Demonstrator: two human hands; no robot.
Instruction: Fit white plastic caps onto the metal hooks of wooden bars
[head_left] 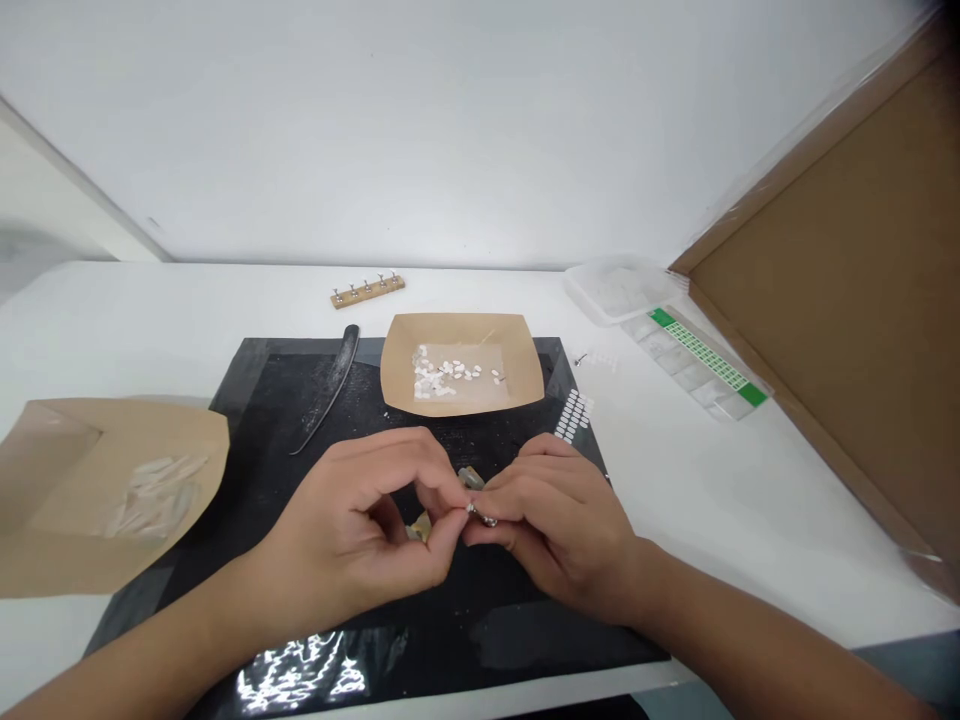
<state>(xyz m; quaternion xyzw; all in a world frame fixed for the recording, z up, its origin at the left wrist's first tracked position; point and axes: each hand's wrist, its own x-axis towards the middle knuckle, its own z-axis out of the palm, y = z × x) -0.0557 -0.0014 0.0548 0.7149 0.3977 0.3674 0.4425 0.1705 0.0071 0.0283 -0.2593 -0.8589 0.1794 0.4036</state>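
Note:
My left hand (375,515) is closed in a pinch, thumb and forefinger meeting at a tiny whitish piece (470,507); its exact kind is too small to make out. Against those fingertips, my right hand (566,520) is closed around a small silvery metal nail-tip stand (489,520), mostly hidden by the fingers. Both hands are just above a black mat (420,620). Behind the fingertips, a small greyish translucent object (471,478) and a yellowish piece (420,527) show only partly.
A brown paper tray (462,328) holds white oval pieces; another tray (45,570) at left holds pale nail tips. A black nail file (330,390), a wooden bar with metal stands (367,292), a sheet of white oval stickers (574,415) and a clear compartment box (697,365) lie around.

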